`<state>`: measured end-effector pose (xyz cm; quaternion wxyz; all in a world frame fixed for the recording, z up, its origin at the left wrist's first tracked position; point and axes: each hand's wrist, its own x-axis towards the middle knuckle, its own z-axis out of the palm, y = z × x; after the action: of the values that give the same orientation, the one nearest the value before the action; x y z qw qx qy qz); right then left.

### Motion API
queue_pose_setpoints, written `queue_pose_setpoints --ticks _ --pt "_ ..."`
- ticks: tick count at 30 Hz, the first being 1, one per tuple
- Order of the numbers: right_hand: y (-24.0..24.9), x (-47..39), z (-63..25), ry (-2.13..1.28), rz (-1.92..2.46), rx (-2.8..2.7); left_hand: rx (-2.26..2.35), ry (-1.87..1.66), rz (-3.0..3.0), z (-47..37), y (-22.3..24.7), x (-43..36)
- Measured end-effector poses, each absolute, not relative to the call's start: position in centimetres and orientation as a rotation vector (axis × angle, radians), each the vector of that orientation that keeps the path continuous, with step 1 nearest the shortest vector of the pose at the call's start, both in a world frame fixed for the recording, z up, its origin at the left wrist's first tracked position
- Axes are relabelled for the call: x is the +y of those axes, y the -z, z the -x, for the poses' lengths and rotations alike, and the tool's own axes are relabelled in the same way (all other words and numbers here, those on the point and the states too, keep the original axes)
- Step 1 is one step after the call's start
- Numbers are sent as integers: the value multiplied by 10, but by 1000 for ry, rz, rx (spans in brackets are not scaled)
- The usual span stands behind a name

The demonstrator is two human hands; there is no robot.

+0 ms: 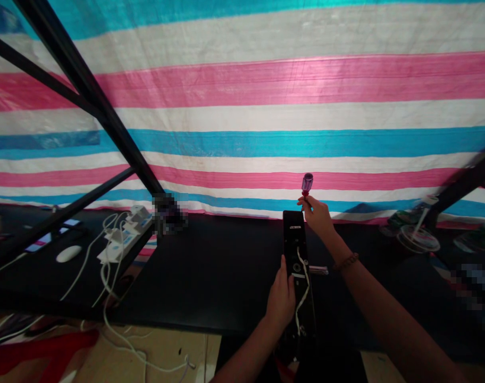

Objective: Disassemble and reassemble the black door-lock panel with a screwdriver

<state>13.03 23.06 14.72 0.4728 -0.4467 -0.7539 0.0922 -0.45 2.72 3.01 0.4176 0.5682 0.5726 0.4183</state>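
A long, narrow black panel (292, 238) lies lengthwise on the black table, its near end close to my body. A whitish wire (307, 284) runs down its upper face, and small fittings dot the surface. My left hand (280, 300) grips the panel's left edge, with the thumb over the top face. At the far end, my right hand (317, 214) pinches a screwdriver (307, 183) below its clear purplish handle. The screwdriver stands nearly upright, handle up; its tip is too small to make out against the panel's far right corner.
Slim shiny pieces (319, 270) lie right of the panel. A lidded cup with a straw (418, 239) stands at right. Leftward are a white power strip (120, 239) with cables, a white mouse (69, 254) and a phone-like device (47, 236). Black metal bars (102, 109) slant before a striped tarp.
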Motion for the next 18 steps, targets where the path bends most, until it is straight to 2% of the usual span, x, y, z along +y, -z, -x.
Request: queue_pose_setpoints --ticks 18 --pt "-152 231 -131 -191 1068 -1696 1441 -1096 -1379 4 -26 28"
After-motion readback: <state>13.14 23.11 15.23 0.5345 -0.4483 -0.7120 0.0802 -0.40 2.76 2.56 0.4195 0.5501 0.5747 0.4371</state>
